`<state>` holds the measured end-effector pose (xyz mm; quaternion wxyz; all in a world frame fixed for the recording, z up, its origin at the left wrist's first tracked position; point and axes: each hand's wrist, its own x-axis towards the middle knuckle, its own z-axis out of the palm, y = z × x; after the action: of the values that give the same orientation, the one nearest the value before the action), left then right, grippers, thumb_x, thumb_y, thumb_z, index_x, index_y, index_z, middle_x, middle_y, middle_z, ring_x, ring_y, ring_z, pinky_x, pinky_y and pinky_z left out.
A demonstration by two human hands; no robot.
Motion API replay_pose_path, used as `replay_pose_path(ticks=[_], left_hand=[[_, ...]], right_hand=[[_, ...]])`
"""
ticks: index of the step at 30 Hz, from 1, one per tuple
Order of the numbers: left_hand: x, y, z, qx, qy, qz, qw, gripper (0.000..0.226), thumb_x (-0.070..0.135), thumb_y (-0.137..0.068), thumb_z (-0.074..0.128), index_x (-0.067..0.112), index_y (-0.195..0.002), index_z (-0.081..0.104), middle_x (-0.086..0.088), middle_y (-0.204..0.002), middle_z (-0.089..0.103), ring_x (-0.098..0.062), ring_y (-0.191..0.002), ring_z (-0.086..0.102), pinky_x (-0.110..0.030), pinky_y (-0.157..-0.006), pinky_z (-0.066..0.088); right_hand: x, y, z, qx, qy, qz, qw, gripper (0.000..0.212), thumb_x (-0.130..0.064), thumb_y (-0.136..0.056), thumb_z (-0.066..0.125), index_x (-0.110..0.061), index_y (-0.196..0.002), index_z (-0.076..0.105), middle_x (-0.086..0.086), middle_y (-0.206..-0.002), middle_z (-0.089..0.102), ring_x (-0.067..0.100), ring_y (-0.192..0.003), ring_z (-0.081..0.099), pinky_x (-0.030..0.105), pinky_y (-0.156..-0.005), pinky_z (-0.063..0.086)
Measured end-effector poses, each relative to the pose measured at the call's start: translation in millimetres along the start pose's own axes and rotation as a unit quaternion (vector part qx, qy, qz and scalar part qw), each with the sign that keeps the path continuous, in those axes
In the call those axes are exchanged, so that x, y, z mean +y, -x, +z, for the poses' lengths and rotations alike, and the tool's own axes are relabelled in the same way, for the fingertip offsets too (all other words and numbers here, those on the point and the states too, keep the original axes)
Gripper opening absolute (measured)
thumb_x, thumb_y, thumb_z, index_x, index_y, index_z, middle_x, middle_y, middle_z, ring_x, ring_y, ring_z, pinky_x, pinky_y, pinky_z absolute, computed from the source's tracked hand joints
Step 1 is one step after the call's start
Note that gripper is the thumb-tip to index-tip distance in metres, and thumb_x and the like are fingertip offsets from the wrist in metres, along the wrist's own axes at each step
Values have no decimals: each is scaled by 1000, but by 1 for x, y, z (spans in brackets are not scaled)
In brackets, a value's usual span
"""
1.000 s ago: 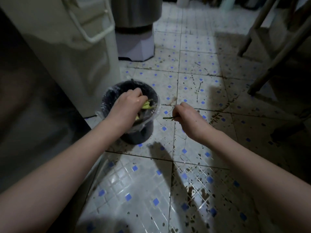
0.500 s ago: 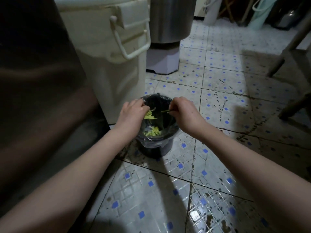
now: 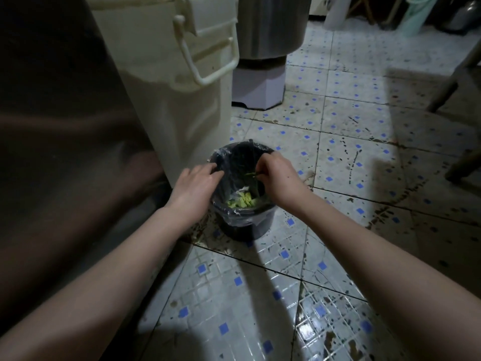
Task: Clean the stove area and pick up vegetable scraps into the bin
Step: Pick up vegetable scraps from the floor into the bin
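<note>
Tiled floor (image 3: 234, 295), white with blue squares, stained. Left hand (image 3: 196, 183) at left rim of bin (image 3: 244, 225), fingers nearly straight, slightly apart, holding nothing. Right hand (image 3: 279, 178) over bin mouth, thumb and fingers pinching thin green stem (image 3: 251, 174). Bin black, clear liner, standing on floor; yellow-green scraps (image 3: 242, 200) at bottom. Cream container (image 3: 182, 100) just behind; steel drum (image 3: 270, 27) farther back.

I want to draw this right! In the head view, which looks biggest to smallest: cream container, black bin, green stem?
1. cream container
2. black bin
3. green stem, pinched by the right hand
</note>
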<state>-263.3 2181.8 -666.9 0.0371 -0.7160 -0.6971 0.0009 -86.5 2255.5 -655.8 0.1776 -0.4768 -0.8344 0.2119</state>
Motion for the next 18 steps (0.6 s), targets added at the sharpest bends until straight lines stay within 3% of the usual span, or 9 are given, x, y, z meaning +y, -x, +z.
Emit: replay_pose_path(ticks=[9, 18], left_hand=[[6, 1, 7, -6, -17, -5, 1000, 66, 1, -83, 50, 23, -143, 34, -6, -150, 31, -29, -132, 35, -41, -99, 34], [17, -4, 5, 27, 11, 6, 1000, 49, 11, -91, 48, 21, -139, 42, -7, -145, 40, -32, -128, 40, -41, -97, 35]], right_hand=[[10, 11, -1, -12, 16, -2, 1000, 24, 1, -88, 49, -7, -106, 61, 12, -109, 53, 29, -99, 54, 35, -85, 45], [26, 27, -8, 14, 62, 0, 998, 29, -1, -88, 48, -13, -110, 64, 11, -111, 58, 30, -102, 53, 41, -82, 48]])
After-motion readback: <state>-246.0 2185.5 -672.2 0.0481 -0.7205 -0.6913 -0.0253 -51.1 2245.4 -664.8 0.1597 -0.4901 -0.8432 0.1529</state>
